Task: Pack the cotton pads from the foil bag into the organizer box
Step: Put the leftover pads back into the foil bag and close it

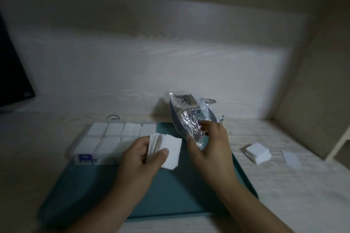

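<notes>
Your left hand (144,157) is gripping a stack of white cotton pads (166,149), thumb lying across the top pad and fingers curled underneath, holding it just above the teal mat (170,191) and beside the near right corner of the organizer box (113,138). Your right hand (210,143) is clutching the crumpled foil bag (191,117), fingers curled round its lower part, thumb on the near side; the bag is standing tilted, its torn top pointing up and away from you, lifted off the mat. The organizer box is lying partly on the left far part of the mat, its visible compartments showing white pads inside; a small purple latch (85,157) is sitting on its near edge. A second, smaller stack of pads (258,152) is resting on the pale wooden desk (284,185) to the right of the mat, well apart from both hands, with one flat pale piece (290,158) just beyond it. A thin black loop (113,117) is lying on the desk behind the box. A dark screen (11,73) is standing at the far left.
</notes>
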